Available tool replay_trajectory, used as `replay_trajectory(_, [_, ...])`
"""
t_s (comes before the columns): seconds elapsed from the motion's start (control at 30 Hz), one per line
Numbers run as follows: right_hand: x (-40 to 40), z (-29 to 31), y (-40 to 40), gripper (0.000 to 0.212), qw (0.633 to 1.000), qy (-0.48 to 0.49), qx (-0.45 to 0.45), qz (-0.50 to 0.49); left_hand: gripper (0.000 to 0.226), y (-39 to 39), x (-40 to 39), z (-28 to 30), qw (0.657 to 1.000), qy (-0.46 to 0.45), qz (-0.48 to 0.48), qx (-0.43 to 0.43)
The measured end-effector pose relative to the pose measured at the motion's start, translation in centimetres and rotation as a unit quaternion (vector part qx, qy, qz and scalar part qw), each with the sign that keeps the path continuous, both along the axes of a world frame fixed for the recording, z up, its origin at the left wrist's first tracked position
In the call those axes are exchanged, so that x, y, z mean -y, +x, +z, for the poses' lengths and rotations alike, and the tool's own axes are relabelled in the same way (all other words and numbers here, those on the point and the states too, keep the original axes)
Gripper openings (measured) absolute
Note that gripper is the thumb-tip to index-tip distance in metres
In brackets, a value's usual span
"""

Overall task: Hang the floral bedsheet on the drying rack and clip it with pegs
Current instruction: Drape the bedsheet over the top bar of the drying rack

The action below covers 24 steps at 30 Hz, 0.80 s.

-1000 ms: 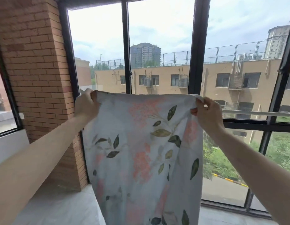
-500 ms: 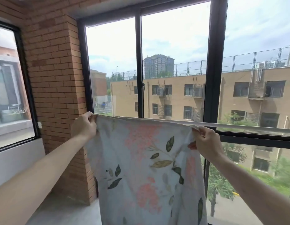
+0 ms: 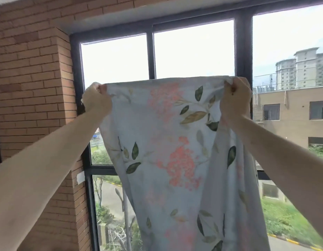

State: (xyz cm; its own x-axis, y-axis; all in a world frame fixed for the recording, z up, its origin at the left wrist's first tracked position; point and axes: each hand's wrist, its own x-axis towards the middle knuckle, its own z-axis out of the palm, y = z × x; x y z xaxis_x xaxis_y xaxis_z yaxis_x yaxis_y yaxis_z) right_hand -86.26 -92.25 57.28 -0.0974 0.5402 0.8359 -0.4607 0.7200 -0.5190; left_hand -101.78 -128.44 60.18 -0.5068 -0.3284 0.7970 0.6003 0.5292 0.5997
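Brick wall [image 3: 30,87] stands left of the dark window frame [image 3: 151,55]. Your left hand [image 3: 96,100] grips the floral bedsheet [image 3: 168,142] by its top left corner; the sheet hangs stretched before that frame. Your right hand [image 3: 235,100] pinches the top right corner, fingers curled round the cloth.

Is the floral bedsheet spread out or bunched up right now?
Spread along its top edge: the floral bedsheet is stretched between left hand and right hand, hanging down.
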Motion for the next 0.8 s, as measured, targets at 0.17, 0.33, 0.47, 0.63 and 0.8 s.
replay_trajectory(0.17, [0.6,3.6,-6.2,0.023,0.992,0.079,0.042,-0.09,0.022,-7.6,0.4,4.1,0.999,0.014,0.018,0.034])
replay_trajectory(0.33, [-0.3,2.9,-11.1,0.023,0.986,0.106,0.092,-0.089,0.02,-13.1,0.5,2.7,1.0,0.0,0.002,0.025])
replay_trajectory(0.47, [-1.4,1.8,-13.7,0.026,0.98,0.126,0.124,-0.096,0.008,-16.0,0.0,1.8,1.0,-0.013,-0.01,0.022])
replay_trajectory(0.63, [-3.2,-0.5,-17.1,0.026,0.969,0.145,0.176,-0.091,0.013,-18.8,-1.3,-1.0,0.997,-0.046,0.037,0.05])
replay_trajectory(0.8, [-5.1,-3.3,-19.6,0.024,0.957,0.135,0.248,-0.071,0.025,-20.0,-4.1,-5.2,0.989,-0.081,0.068,0.102])
